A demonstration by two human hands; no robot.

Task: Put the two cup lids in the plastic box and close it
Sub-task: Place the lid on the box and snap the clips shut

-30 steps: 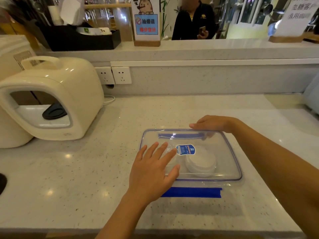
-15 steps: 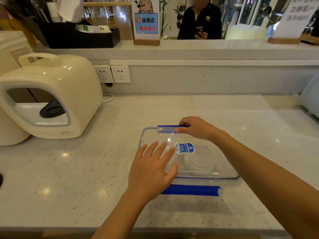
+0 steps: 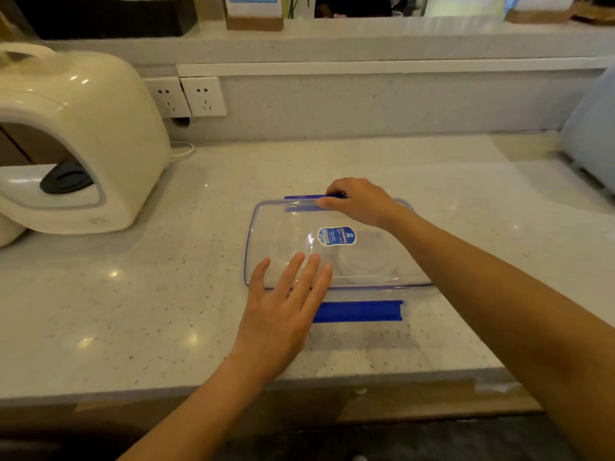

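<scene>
A clear plastic box [image 3: 263, 214] with a blue label lies on the counter, its clear cover resting on top. Through the cover I see two round cup lids, a clear one [image 3: 293, 237] on the left and a whitish one [image 3: 366, 257] on the right. My left hand [image 3: 286, 304] lies flat with fingers spread on the cover's near left edge. My right hand [image 3: 359, 201] pinches the blue far latch [image 3: 299, 197] at the box's back edge. The blue near latch [image 3: 359, 311] sticks out flat on the counter in front.
A cream appliance [image 3: 83, 138] with a dark pad inside stands at the left. Wall sockets [image 3: 186, 96] sit behind it under a raised ledge. A pale blue object [image 3: 592, 134] is at the right edge. The counter's front edge [image 3: 233, 387] runs just below my left wrist.
My left hand slid back toward the box's near edge, uncovering the clear lid. My right hand stayed on the far latch. The camera tilted downward.
</scene>
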